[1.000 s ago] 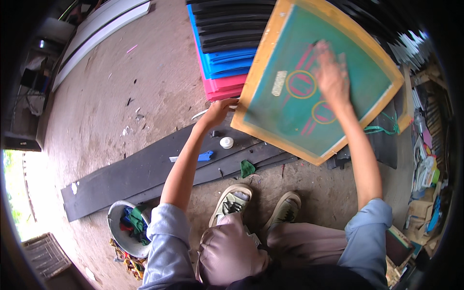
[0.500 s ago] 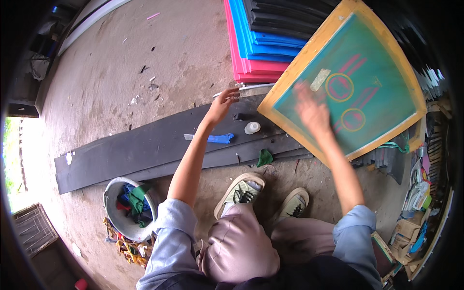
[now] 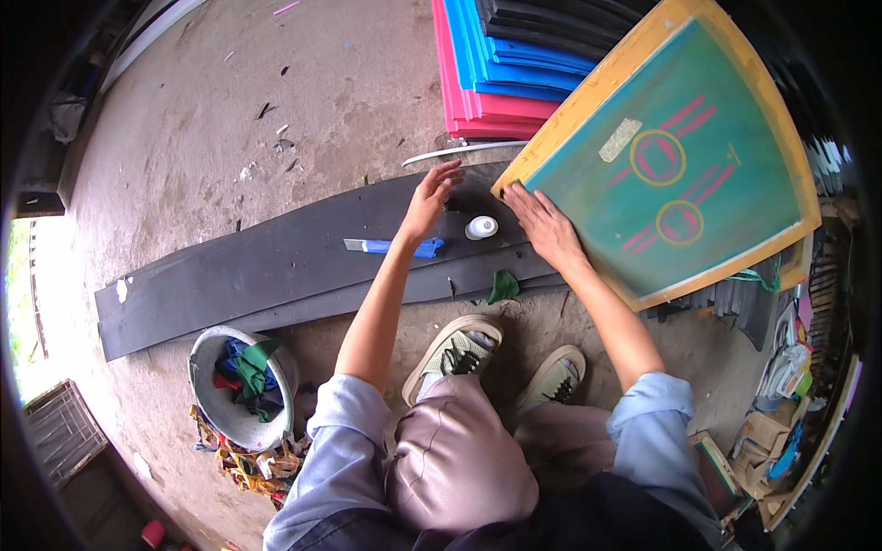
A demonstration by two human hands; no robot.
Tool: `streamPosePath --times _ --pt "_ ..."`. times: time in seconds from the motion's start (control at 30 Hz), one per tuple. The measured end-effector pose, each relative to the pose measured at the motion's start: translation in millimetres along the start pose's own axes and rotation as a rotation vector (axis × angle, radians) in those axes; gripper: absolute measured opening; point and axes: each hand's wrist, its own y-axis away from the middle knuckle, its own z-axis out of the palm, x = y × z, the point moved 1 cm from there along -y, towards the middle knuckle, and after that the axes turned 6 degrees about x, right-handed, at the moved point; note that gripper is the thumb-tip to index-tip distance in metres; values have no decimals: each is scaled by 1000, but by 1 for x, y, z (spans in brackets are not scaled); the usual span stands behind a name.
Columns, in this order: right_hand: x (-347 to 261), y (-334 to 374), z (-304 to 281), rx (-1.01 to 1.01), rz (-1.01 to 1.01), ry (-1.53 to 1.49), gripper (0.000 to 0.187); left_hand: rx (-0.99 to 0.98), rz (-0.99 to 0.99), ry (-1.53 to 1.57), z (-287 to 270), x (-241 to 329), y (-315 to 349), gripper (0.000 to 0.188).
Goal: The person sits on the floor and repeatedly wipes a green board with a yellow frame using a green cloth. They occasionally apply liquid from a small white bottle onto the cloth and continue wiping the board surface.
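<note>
A silk-screen frame point(image 3: 790, 174) with a yellowish wooden border and green mesh leans at the upper right; pink and yellow round and striped marks show on the mesh. My right hand point(image 3: 548, 228) lies flat with fingers stretched at the frame's near left corner. A small dark patch shows by its fingertips; I cannot tell what it is. Over the long black sheet point(image 3: 230, 266) hangs my left hand point(image 3: 434, 200), fingers loosely bent and apart, seemingly holding nothing. Close to it are a small white bottle point(image 3: 480, 228) and a blue-handled cutter knife point(image 3: 395, 247), both on the sheet.
Pink, blue and black foam sheets are stacked point(image 3: 505, 101) behind the frame. A grey bucket point(image 3: 197, 381) of coloured cloths stands at the lower left. Near my shoes lies a green scrap of cloth point(image 3: 503, 286). Cardboard and papers point(image 3: 767, 436) crowd the right edge.
My right hand has swept left and toward me across the mesh, from its middle to the frame's left corner. The left hand stays nearly in place over the black sheet.
</note>
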Motion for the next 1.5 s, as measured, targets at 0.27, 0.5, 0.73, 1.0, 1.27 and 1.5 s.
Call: streamPosePath --times 0.27,0.5,0.73,1.0,1.27,1.5 --pt "48 102 -5 -260 -27 475 57 -58 133 -278 21 13 -17 36" --pt "30 27 -5 70 389 -74 64 -129 44 -507 57 10 -13 45" --pt "9 99 9 -143 -92 585 55 -240 -54 -616 43 46 -7 48" --pt "83 99 -12 200 707 -181 64 144 413 -678 108 61 13 49" --pt "62 83 6 244 156 -161 63 293 429 -794 152 -11 27 73" --pt "77 43 -12 120 680 -27 59 357 331 -966 165 -30 32 74"
